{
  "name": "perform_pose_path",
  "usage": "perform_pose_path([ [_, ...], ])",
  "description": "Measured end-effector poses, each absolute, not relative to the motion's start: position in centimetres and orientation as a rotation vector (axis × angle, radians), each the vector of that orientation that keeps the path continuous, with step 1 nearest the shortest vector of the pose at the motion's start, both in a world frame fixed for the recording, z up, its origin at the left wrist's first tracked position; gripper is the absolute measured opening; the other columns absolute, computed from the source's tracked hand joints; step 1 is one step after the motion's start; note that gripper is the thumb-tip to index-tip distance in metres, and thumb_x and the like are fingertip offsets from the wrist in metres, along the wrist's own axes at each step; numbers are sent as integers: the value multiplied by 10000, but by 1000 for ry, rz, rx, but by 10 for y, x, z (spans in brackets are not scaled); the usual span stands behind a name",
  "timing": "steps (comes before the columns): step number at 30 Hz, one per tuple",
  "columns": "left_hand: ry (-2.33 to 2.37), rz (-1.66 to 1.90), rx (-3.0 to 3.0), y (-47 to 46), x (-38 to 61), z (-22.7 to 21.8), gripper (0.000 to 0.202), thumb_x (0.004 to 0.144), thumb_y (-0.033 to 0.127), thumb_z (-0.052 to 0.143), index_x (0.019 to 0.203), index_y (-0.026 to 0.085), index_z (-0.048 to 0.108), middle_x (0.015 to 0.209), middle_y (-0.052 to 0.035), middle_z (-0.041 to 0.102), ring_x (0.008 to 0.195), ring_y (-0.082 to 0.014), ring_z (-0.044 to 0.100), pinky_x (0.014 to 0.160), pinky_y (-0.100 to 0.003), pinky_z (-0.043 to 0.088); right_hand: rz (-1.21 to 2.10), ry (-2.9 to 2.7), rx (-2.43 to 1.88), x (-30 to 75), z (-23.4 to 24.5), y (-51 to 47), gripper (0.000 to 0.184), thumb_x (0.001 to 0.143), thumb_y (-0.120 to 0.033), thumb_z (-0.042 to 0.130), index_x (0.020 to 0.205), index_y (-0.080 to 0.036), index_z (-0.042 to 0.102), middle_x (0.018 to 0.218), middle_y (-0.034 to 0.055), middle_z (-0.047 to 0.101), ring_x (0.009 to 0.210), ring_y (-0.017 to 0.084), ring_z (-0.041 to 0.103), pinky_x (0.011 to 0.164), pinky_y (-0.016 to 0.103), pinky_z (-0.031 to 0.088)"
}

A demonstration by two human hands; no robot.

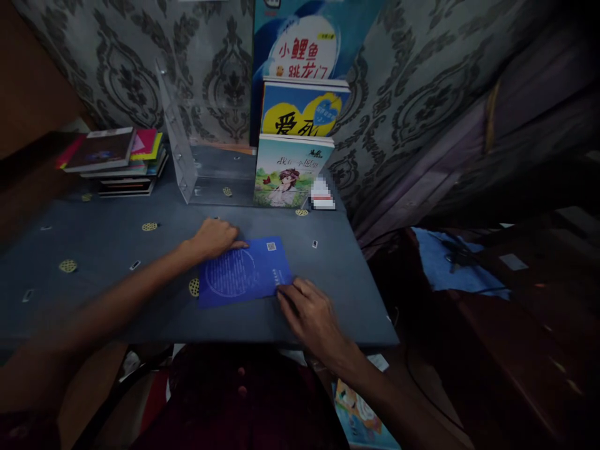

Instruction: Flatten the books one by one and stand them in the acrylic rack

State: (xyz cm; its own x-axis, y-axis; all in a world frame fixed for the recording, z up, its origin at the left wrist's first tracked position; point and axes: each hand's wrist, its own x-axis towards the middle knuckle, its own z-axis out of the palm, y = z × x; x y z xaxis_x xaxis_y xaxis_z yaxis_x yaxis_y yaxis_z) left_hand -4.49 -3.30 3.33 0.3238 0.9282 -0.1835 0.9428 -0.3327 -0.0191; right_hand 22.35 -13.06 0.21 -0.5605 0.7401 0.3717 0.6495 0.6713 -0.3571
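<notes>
A thin blue booklet (pixel 248 272) lies on the table in front of me, with white print inside a circle outline and a small QR code near its upper right corner. My left hand (pixel 215 239) is closed at its upper left edge, the thumb lying along the top edge. At the lower right corner, my right hand (pixel 307 312) has thumb and fingers pinched on the booklet. Just left of it a yellow dotted print shows on the tablecloth.
A clear acrylic rack (pixel 180 137) stands at the back, with a green-covered book (pixel 285 178), a yellow-and-blue book (pixel 281 109) and a larger blue book (pixel 300 47) in tiers. Left of it sits a pile of books (pixel 107 153). The grey-blue table (pixel 347 300) ends at right.
</notes>
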Motion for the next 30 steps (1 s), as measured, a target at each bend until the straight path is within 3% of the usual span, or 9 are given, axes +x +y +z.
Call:
perform_pose_path([
  [4, 1940, -271, 2367, -58, -40, 33, 447, 1039, 498, 422, 1036, 137, 685, 924, -185, 736, 908, -358, 716, 740, -383, 485, 385, -2360, -1027, 222, -2, -132, 243, 1029, -228, 451, 1100, -205, 683, 941, 85, 700, 852, 229, 661, 757, 377, 576],
  [8, 1982, -177, 2280, -76, -35, 33, 313, 1033, 350, 428, 1170, 135, 611, 935, -170, 741, 869, -335, 725, 715, -374, 503, 398, -2402, -1052, 216, -7, -125, 275, 1024, -281, 469, 1162, -184, 687, 1057, 127, 708, 948, 275, 656, 844, 466, 592],
  [11, 1814, 1, 2210, -84, -34, 33, 209, 999, 302, 474, 1114, 171, 589, 930, -117, 739, 826, -276, 721, 689, -330, 502, 367, -2407, -1048, 216, -12, -110, 322, 1021, -302, 477, 1235, -164, 673, 1233, 167, 681, 1104, 314, 632, 965, 544, 561],
  [16, 1609, 124, 1950, -87, -28, 30, 167, 980, 359, 500, 929, 211, 558, 722, -8, 674, 522, -163, 612, 526, -270, 437, 371, -2426, -1017, 215, -23, -76, 364, 1004, -265, 487, 1311, -149, 645, 1386, 193, 614, 1258, 335, 573, 1038, 590, 523],
  [19, 1676, 122, 2117, -80, -25, 25, 186, 972, 361, 521, 875, 213, 578, 733, -23, 658, 631, -188, 634, 599, -284, 451, 366, -2454, -1011, 210, -24, -65, 376, 1002, -247, 489, 1330, -133, 633, 1406, 197, 602, 1304, 328, 548, 1082, 569, 498],
  [22, 1791, 187, 2354, -64, -24, 18, 157, 973, 318, 518, 1034, 205, 609, 988, -85, 678, 903, -243, 655, 739, -321, 489, 332, -2496, -1036, 203, -22, -64, 388, 998, -250, 506, 1358, -152, 613, 1415, 193, 602, 1337, 334, 524, 1114, 605, 450],
  [25, 1843, 314, 2445, -43, -24, 9, 274, 956, 323, 548, 1190, 184, 581, 1196, -126, 615, 1098, -277, 593, 877, -369, 502, 282, -2543, -1072, 196, -19, -66, 400, 1004, -281, 513, 1377, -161, 591, 1435, 194, 591, 1377, 348, 493, 1150, 670, 357],
  [30, 1741, 373, 2359, -2, -27, 2, 366, 906, 383, 618, 1206, 174, 603, 1198, -117, 610, 1144, -282, 576, 991, -403, 471, 248, -2554, -1095, 193, -23, -66, 402, 1006, -293, 515, 1384, -174, 580, 1447, 193, 581, 1395, 350, 480, 1153, 684, 329],
])
